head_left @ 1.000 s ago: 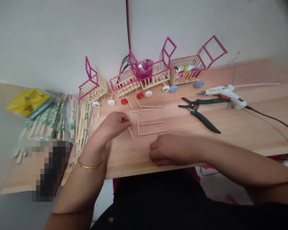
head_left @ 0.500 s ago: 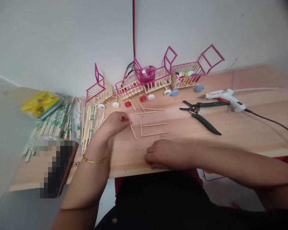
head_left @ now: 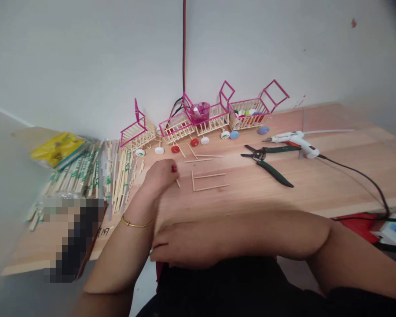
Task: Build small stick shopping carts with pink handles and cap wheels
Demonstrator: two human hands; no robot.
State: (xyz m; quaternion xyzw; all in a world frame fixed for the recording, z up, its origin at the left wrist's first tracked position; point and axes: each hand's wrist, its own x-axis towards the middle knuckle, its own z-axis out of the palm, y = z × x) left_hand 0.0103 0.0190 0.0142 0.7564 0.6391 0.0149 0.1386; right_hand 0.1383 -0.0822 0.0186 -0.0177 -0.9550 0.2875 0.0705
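My left hand (head_left: 161, 174) is closed in a pinch over the wooden table, and a thin wooden stick (head_left: 178, 182) sticks out below its fingertips. To its right, three similar sticks (head_left: 210, 175) form an open-sided frame shape lying flat. My right hand (head_left: 174, 246) is low at the table's front edge, back of the hand up, with its fingers curled under. Whatever may be in its fingertips is hidden. Beyond the left hand lie several loose sticks (head_left: 198, 160).
Several stick-built carts (head_left: 178, 127) with bottle-cap wheels stand along the wall, one bearing a pink-stained cup (head_left: 201, 112). Green-handled wire strippers (head_left: 273, 171) and a white glue gun (head_left: 303, 143) with a cord lie right. Packaged chopsticks (head_left: 79, 169) and a yellow packet (head_left: 57, 149) lie left.
My right hand has moved left and down to the front edge, over where a short stick piece lay. My left hand has shifted slightly left, and the stick below its fingers has moved with it.
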